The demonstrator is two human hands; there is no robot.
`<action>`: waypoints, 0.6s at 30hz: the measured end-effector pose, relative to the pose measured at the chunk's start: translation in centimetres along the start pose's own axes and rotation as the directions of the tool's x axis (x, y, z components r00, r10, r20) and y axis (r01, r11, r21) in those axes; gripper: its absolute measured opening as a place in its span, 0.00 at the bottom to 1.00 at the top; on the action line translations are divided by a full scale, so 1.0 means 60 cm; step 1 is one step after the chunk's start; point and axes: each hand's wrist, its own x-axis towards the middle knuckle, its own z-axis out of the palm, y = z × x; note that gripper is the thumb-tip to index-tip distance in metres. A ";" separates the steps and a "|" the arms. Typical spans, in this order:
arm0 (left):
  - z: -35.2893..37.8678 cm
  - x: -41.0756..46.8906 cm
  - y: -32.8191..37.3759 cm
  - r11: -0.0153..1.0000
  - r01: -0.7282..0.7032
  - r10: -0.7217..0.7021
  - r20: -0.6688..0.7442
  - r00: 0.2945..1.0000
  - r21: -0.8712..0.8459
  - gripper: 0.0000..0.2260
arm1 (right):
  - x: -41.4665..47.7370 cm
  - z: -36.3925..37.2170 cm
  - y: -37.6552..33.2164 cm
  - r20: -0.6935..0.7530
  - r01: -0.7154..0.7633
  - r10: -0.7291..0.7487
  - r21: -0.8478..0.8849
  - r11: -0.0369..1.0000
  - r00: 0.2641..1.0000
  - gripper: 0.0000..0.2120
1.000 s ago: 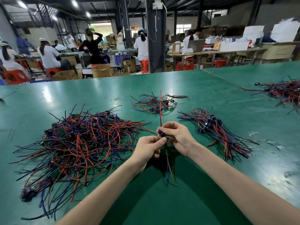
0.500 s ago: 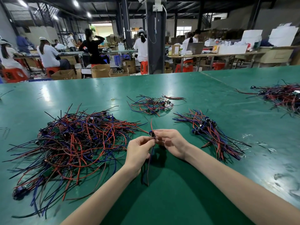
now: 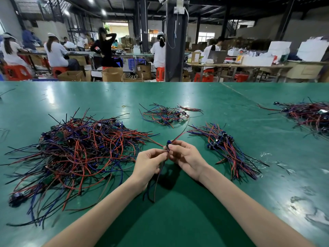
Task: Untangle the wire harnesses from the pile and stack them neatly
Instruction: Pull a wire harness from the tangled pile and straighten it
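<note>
A big tangled pile point(image 3: 78, 154) of red, blue and black wire harnesses lies on the green table to my left. Right of my hands lies a straightened stack of harnesses point(image 3: 226, 147) with its wires fanned toward me. Between the two, my left hand point(image 3: 147, 164) and my right hand point(image 3: 187, 157) pinch one harness point(image 3: 168, 144) at its small dark connector. Its red wire rises up and to the right, and its other wires hang down below my hands to the table.
A small loose bunch of harnesses point(image 3: 165, 114) lies beyond my hands. Another heap point(image 3: 309, 114) sits at the far right edge. Bits of clear film point(image 3: 267, 154) litter the green table point(image 3: 178, 220) on the right. People work at benches behind it.
The harness's red wire, which stood upright a second ago, now slants to the right. The hanging wires have slid lower. Both hands kept their hold at the connector.
</note>
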 end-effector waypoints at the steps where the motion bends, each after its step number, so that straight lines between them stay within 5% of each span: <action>1: 0.001 -0.001 -0.001 1.000 0.005 -0.005 0.001 1.000 -0.004 0.06 | -0.001 -0.002 0.000 -0.003 -0.001 0.001 0.009 1.000 1.000 0.08; 10: -0.002 -0.011 -0.002 0.999 -0.006 0.006 0.015 1.000 0.046 0.05 | -0.013 0.000 -0.016 0.033 -0.039 0.039 -0.018 0.999 0.999 0.12; 18: -0.002 -0.016 0.007 0.999 0.036 -0.036 0.078 0.996 -0.001 0.08 | -0.021 -0.001 -0.019 -0.025 0.061 -0.069 -0.237 0.970 0.997 0.14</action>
